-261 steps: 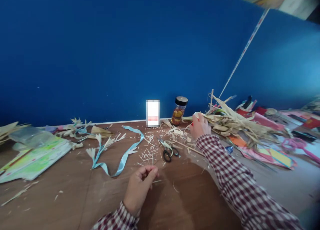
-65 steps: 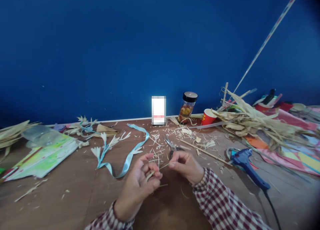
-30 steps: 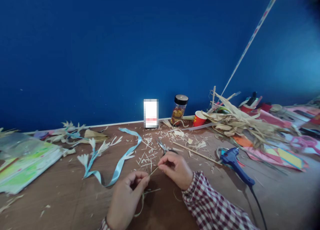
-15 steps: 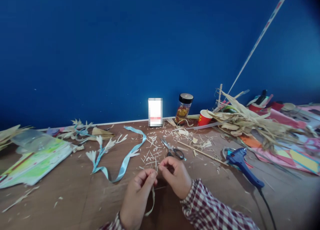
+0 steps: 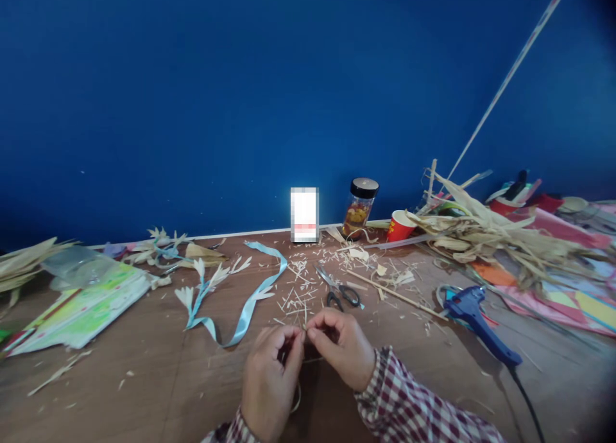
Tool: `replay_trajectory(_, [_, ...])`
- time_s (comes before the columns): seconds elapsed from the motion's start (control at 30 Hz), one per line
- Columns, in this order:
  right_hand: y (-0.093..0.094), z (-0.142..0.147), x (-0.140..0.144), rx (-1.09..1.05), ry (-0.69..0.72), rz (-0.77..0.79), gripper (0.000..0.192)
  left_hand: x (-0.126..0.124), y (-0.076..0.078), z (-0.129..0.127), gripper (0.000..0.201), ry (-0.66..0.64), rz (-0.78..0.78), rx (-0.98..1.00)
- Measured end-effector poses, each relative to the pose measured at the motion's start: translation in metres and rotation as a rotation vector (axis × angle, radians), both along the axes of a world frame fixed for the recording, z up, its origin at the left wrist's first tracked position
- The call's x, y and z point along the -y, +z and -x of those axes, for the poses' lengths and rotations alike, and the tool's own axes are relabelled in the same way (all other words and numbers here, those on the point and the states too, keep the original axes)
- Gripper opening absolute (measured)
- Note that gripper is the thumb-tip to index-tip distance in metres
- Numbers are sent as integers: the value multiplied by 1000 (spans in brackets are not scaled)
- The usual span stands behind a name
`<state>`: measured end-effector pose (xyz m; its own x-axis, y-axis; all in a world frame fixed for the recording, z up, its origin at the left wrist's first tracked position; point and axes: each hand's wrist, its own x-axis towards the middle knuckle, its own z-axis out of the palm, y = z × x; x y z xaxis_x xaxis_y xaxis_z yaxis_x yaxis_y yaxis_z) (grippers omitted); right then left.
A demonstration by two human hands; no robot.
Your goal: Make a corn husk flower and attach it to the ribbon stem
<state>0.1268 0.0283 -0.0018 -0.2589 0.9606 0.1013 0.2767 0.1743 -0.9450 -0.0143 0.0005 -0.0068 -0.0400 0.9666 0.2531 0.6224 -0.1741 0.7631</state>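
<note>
My left hand is closed in a pinch on a thin pale strip of husk, whose loose end curls below the fingers. Fingertips touching it from the right, my right hand pinches at the same spot; the piece between them is mostly hidden. Just beyond my hands lie black-handled scissors with the blades pointing away, beside scattered husk clippings. To the left, a light-blue ribbon winds from a stem with white husk flowers.
A blue glue gun with its cord lies at the right, near a thin stick. Behind are a lidded jar, a red paper cup, a blurred white box and piled dry husks. Green-white paper lies left.
The whole scene has shifted slightly right in view. My left hand has turned a little and its fingertips have come together with the right ones, covering more of the husk strip.
</note>
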Motion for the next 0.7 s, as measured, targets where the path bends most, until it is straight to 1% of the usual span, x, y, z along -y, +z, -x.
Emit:
replay_trajectory(0.13, [1, 0, 1, 53, -7, -37, 9, 1, 3, 1, 18, 6, -21, -100])
replay_trajectory(0.23, [2, 0, 1, 96, -13, -77, 10, 1, 4, 1, 17, -14, -44, -179])
replay_trajectory(0.37, [4, 2, 1, 146, -52, -120, 11, 3, 7, 0, 16, -58, -23, -247])
replay_trajectory(0.43, [5, 2, 1, 151, -56, -130, 10, 4, 9, 0, 16, -70, -3, -241])
replay_trajectory(0.53, [5, 3, 3, 132, -45, -150, 10, 5, 11, 0, 18, -83, 65, -123])
replay_trajectory(0.63, [5, 2, 4, 104, -37, -162, 11, 3, 9, 1, 20, -89, 202, 105])
replay_trajectory(0.7, [4, 2, 4, 82, -37, -153, 12, 1, 7, 1, 21, -72, 250, 263])
